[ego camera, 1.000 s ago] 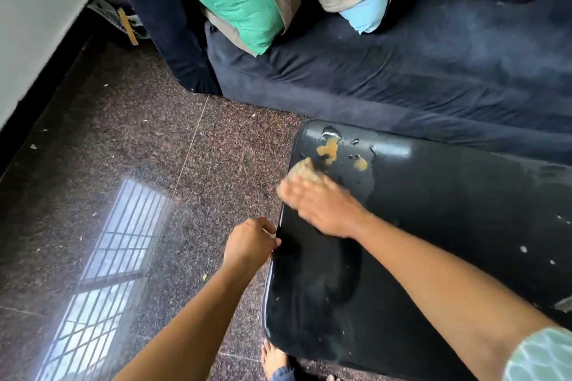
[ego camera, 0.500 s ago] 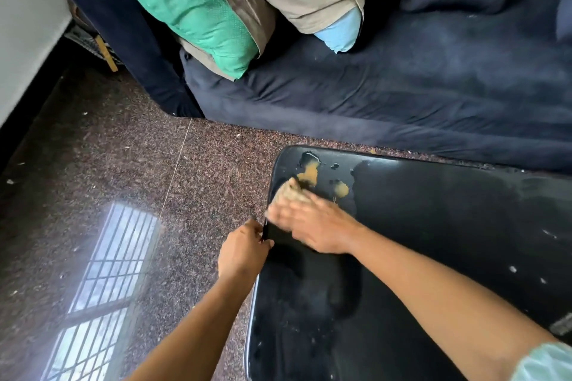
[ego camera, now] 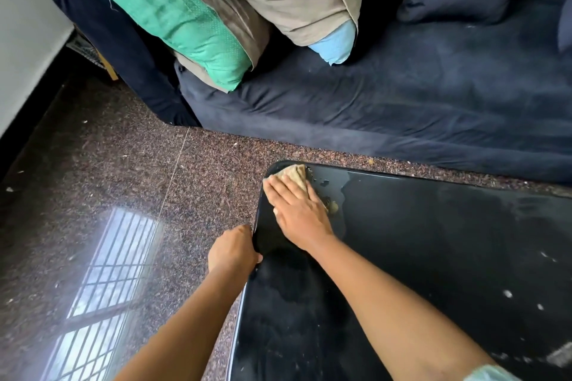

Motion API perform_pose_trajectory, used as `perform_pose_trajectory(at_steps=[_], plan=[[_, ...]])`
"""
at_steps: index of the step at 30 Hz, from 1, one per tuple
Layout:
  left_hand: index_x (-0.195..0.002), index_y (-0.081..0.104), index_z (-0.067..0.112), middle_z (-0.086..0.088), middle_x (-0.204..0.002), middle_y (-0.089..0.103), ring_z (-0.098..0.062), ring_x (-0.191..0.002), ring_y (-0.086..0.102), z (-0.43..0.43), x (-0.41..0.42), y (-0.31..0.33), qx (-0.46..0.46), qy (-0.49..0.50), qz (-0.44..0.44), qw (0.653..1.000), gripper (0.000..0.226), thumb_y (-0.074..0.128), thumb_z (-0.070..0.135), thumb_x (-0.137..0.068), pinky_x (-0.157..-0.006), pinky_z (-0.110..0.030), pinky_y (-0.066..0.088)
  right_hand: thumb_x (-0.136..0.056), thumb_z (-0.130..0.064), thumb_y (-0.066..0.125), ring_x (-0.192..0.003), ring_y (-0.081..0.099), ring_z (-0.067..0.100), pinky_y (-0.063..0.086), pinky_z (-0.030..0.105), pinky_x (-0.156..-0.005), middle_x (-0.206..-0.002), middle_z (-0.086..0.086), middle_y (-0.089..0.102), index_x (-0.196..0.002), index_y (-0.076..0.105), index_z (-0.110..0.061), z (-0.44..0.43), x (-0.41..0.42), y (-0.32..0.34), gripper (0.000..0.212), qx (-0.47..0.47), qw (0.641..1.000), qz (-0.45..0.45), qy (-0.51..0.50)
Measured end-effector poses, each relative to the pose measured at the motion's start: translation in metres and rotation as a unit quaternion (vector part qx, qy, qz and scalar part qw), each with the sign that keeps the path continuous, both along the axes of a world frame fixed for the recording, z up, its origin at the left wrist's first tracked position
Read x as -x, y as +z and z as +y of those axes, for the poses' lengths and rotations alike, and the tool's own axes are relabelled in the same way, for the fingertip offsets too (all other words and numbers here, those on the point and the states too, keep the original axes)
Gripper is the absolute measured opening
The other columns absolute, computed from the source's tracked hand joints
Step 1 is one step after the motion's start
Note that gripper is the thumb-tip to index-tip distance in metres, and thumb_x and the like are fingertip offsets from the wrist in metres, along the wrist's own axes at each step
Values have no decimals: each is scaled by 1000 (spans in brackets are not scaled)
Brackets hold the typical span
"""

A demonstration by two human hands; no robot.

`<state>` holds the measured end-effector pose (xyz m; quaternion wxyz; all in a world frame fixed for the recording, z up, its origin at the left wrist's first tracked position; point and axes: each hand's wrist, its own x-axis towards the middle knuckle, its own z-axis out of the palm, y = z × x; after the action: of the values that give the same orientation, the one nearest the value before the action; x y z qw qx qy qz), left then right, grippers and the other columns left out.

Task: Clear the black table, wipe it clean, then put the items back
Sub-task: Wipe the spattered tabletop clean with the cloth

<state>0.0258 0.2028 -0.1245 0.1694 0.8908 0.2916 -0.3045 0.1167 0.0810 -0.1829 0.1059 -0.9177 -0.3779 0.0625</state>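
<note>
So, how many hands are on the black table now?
2: the right hand presses the cloth at the far-left corner; the left hand grips the table's left edge. Neither is hidden.

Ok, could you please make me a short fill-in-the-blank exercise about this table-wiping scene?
1. The right hand presses a tan ____ flat on the black table.
2. The left hand grips the table's ____.
3. The dark blue ____ beyond the table holds a green pillow.

Missing words: cloth; edge; sofa.
</note>
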Motion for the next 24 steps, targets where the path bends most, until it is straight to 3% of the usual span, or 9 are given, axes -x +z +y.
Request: perform_pose_trajectory(at_steps=[5, 8, 13, 19, 21, 24], plan=[[-104, 54, 13, -6, -105, 66, -27, -100, 62, 5, -10, 4, 13, -8, 24, 1000, 39, 77, 29, -77, -77, -35, 48, -92, -30, 40, -143, 22, 13, 19, 55, -112, -154, -13, 28, -147, 29, -30, 6, -10, 0, 56, -8, 999, 2, 47], [-102, 55, 12, -7, -100, 70, -27, -97, 65, 7, -15, 4, 20, -22, 46, 998, 40, 79, 29, -75, -78, -36, 49, -92, -27, 46, -144, 16, 14, 14, 58, -113, -156, -11, 23, -148, 26, -31, 12, -13, 1, 60, -14, 998, 25, -51], [-104, 56, 10, -8, -102, 68, -28, -98, 64, 4, -14, 4, 8, -28, 40, 999, 41, 79, 27, -74, -82, -40, 51, -92, -27, 48, -145, 17, 21, 20, 56, -113, -156, -3, 23, -149, 26, -22, 16, -8, 0, 61, -23, 973, 37, -228], [-90, 52, 12, -8, -95, 70, -28, -94, 66, 9, -16, -3, 17, -31, 38, 999, 37, 80, 27, -73, -79, -38, 51, -95, -32, 41, -146, 9, 18, 9, 58, -114, -158, -8, 17, -149, 22, -30, 25, -16, 9, 57, -17, 990, 56, -130], [-80, 46, 15, -8, -92, 71, -27, -91, 66, 10, -15, -5, 17, -36, 26, 999, 38, 81, 27, -72, -76, -36, 50, -93, -36, 42, -146, 10, 19, 4, 61, -113, -156, -10, 20, -147, 24, -34, 4, -24, 7, 57, -9, 985, 38, -169], [-71, 41, 19, -7, -88, 71, -26, -87, 68, 11, -15, -6, 18, -41, 16, 999, 42, 82, 29, -70, -76, -36, 52, -89, -41, 45, -144, 15, 26, 13, 64, -111, -153, -4, 29, -144, 34, -32, -32, -32, 2, 56, 3, 977, 5, -215]])
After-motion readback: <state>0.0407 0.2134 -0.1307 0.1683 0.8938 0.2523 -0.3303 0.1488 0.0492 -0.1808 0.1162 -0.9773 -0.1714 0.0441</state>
